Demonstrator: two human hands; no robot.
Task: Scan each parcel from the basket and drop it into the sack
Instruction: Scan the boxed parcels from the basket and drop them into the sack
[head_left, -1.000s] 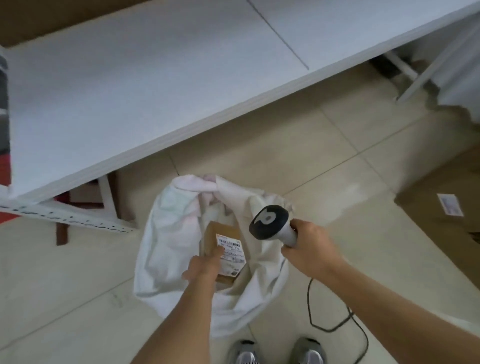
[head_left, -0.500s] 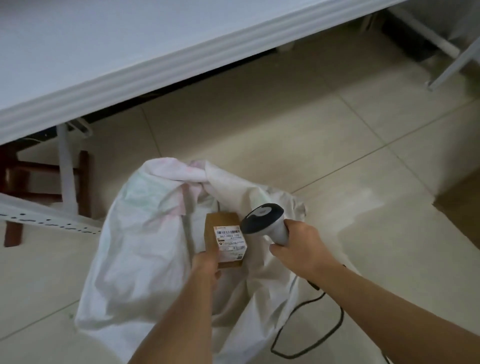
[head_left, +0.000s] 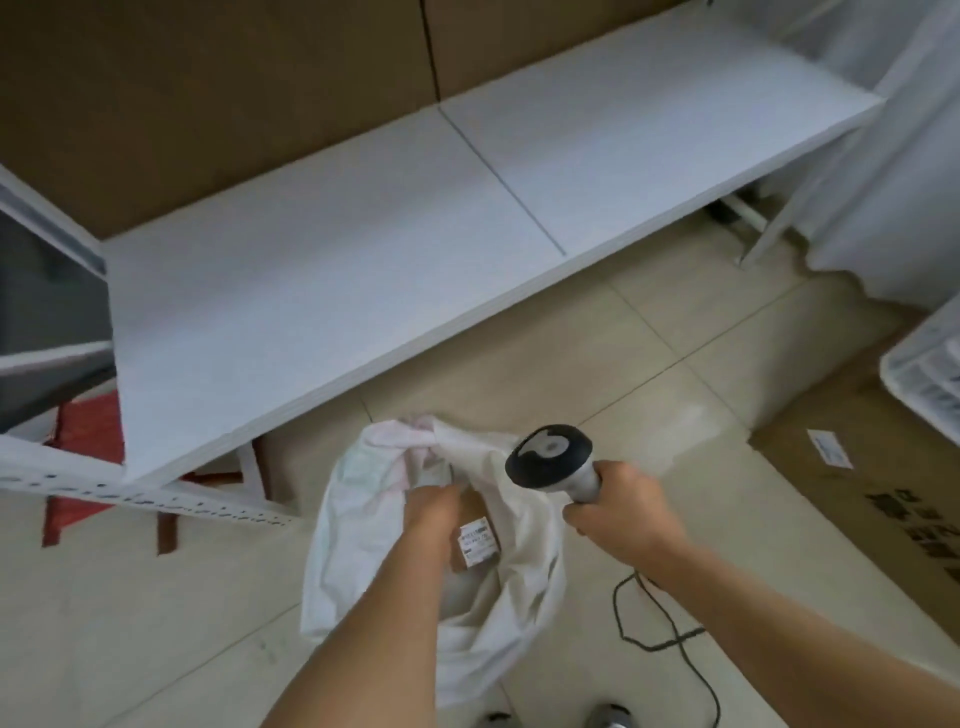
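Note:
A white sack (head_left: 358, 530) stands open on the tiled floor in front of my feet. My left hand (head_left: 431, 514) reaches down into its mouth and holds a small brown parcel (head_left: 475, 525) with a white barcode label; the hand covers most of the box. My right hand (head_left: 618, 514) grips the grey handle of a barcode scanner (head_left: 550, 457), whose black head sits just above the sack's right rim. The scanner's black cable (head_left: 675, 639) trails over the floor. At the far right edge a white basket (head_left: 924, 384) is partly in view.
A long white table (head_left: 415, 218) runs across behind the sack, with brown cardboard behind it. A large cardboard box (head_left: 857, 499) lies on the floor at the right under the basket. White shelving (head_left: 47, 358) and a red stool (head_left: 88, 431) stand at the left.
My left hand has pushed the parcel deeper into the sack and now covers most of it. The scanner has lifted away to the right. My head has tilted up.

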